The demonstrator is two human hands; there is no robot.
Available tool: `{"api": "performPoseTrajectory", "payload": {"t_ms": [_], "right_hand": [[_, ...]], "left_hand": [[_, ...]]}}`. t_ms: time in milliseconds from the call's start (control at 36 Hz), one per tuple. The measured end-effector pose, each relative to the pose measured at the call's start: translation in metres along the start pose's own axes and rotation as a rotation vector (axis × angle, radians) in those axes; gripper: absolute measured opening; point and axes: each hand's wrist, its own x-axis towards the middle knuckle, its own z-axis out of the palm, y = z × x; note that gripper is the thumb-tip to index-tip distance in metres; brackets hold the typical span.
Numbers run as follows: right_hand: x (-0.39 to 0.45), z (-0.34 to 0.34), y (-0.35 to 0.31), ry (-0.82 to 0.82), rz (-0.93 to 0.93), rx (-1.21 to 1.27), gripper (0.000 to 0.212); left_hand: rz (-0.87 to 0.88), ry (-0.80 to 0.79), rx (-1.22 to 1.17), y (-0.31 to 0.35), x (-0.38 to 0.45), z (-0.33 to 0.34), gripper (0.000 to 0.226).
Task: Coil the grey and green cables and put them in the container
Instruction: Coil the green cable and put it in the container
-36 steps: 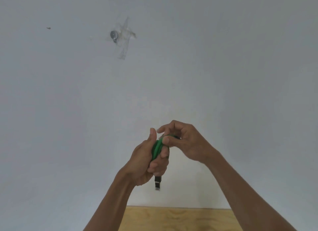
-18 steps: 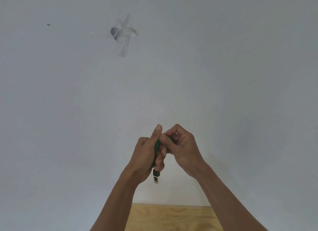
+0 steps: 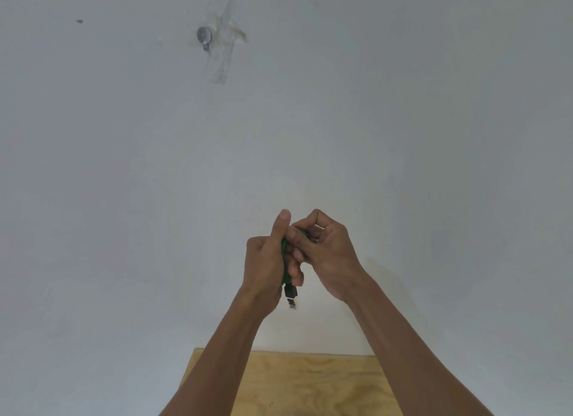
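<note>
Pale grey wall (image 3: 403, 121) fills almost the whole view, with a small round metal fitting (image 3: 204, 36) stuck to it high up under crossed strips of clear tape (image 3: 224, 48), and a tiny dark speck (image 3: 79, 21) further to the left. Along the bottom edge, a light plywood tabletop (image 3: 325, 384) shows between the two bare forearms.

Both hands are raised in front of the wall, above the table and touching each other. The left hand (image 3: 266, 263) is curled around a bundle of green cable (image 3: 283, 251), its thumb pointing straight up and its fingers wrapped over the front of the bundle. Only a narrow strip of green shows between the thumb side and the fingers, so how many loops the bundle has cannot be told. A black plug (image 3: 290, 296) with a light tip hangs down from the bottom of that fist.

The right hand (image 3: 325, 248) is closed against the top of the same bundle, its fingers bent and pinching the green cable near the left thumb. Neither the grey cable nor the container appears in view.
</note>
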Motion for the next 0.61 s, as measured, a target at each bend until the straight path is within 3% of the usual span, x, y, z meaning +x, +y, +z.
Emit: {"api": "performPoseTrajectory", "payload": {"t_ms": [83, 222, 389, 472, 611], "right_hand": [[0.001, -0.003, 0.001, 0.061, -0.021, -0.063, 0.022], [-0.002, 0.000, 0.010, 0.162, -0.063, -0.163, 0.020], [0.000, 0.014, 0.017, 0.251, -0.056, -0.286, 0.025], [-0.006, 0.023, 0.025, 0.284, -0.015, -0.337, 0.021], [-0.017, 0.031, 0.028, 0.289, -0.017, -0.625, 0.014]], "left_hand": [[0.042, 0.113, 0.010, -0.002, 0.007, -0.008, 0.063], [0.082, 0.078, 0.044, -0.005, 0.009, -0.019, 0.070], [0.284, 0.286, 0.269, -0.013, 0.012, -0.016, 0.073], [0.299, 0.393, 0.295, -0.020, 0.012, -0.018, 0.072], [0.279, 0.496, 0.351, -0.024, 0.018, -0.023, 0.058]]}}
